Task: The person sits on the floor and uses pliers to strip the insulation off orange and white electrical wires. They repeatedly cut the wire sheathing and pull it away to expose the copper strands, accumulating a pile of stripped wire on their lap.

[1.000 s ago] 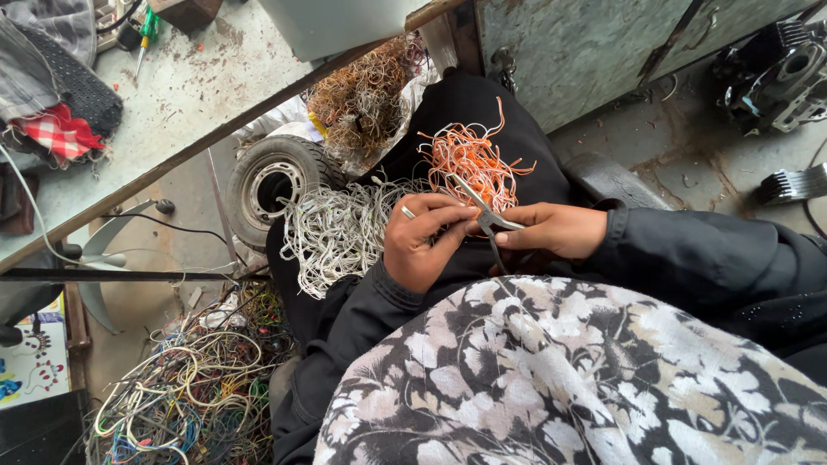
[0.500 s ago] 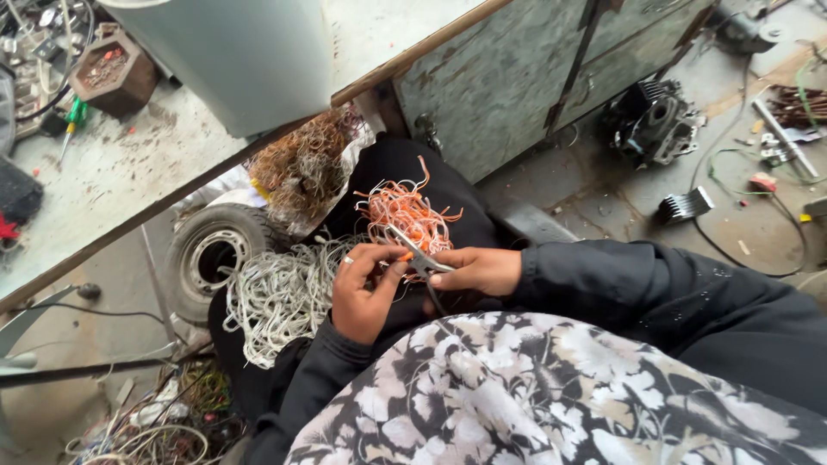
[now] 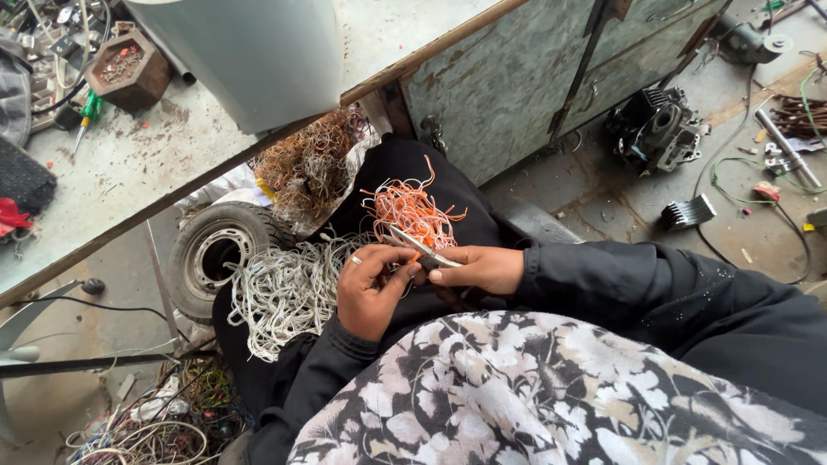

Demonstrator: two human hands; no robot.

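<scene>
A thin wire piece is pinched between the fingers of the left hand (image 3: 370, 293), curled shut on it; the wire itself is mostly hidden behind the fingertips. Small pliers (image 3: 420, 250) are clamped in the right hand (image 3: 478, 269), jaws pointing toward 10 o'clock. Both hands are held over the lap, touching at the tool.

For a clean strip, the wire is best kept taut and short beyond the pinch, the jaws closed lightly so only insulation is bitten, and the pull made straight along the wire.

An orange insulation pile (image 3: 412, 211) lies on the lap at 12 o'clock of the hands; a white wire heap (image 3: 280, 293) at 9 o'clock. A bare copper tangle (image 3: 306, 164) is held in a sack beyond. A hexagonal wooden box (image 3: 121, 73) on the bench holds small reddish bits, too small to identify.
</scene>
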